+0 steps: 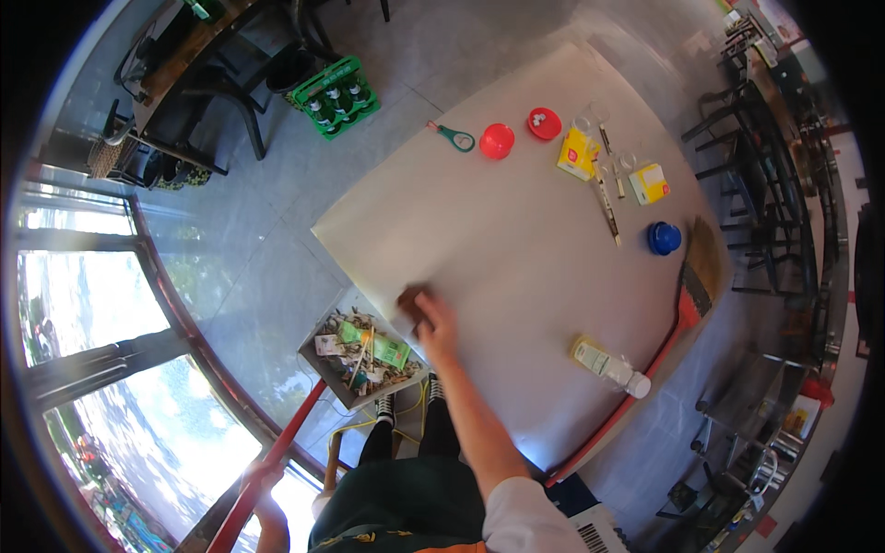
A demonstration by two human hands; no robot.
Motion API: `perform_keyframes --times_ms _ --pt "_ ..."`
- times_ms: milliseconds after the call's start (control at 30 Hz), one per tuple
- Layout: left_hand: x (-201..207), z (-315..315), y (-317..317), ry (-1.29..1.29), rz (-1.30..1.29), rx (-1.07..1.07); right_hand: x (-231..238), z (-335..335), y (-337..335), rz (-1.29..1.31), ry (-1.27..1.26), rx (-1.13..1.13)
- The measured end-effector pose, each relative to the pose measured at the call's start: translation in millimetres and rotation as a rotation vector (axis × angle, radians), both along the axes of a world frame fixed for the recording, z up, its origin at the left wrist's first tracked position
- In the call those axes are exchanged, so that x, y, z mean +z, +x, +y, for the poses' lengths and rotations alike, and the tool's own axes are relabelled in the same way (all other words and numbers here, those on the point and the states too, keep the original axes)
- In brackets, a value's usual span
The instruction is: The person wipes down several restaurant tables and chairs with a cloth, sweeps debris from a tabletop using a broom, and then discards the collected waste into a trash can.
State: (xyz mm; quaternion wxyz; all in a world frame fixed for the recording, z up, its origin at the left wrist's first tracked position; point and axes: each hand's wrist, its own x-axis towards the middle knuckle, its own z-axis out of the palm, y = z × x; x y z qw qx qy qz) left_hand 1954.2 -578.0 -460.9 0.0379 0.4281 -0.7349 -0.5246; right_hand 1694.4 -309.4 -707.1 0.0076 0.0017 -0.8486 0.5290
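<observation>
My right hand [435, 324] reaches over the near left edge of the white table [516, 240] and presses a small brown pad [409, 300] against the tabletop right at the rim. Just below that edge hangs a grey dustpan [318, 361], filled with paper scraps, green wrappers and crumbs. A long red pole [286, 441] runs down from the pan to my left hand [264, 477], which grips it near the lower edge of the picture.
On the table lie a red-handled broom [680, 318], a clear bottle on its side [610, 365], a blue lid [664, 238], two yellow boxes [578, 152], two red lids [497, 140] and a green opener [455, 137]. A green bottle crate [337, 97] stands on the floor; chairs line the right.
</observation>
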Motion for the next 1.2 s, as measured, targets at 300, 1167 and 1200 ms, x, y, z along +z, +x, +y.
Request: perform_keyframes --times_ms 300,1167,1200 --pt "-3 15 -53 -0.092 0.070 0.385 -12 93 -248 0.067 0.468 -0.272" --pt "-59 -161 -78 0.204 0.011 0.115 -22 -152 9 -0.150 0.264 0.207" --pt "-60 -176 -90 0.158 0.019 0.059 -27 -173 1 -0.288 0.019 0.262"
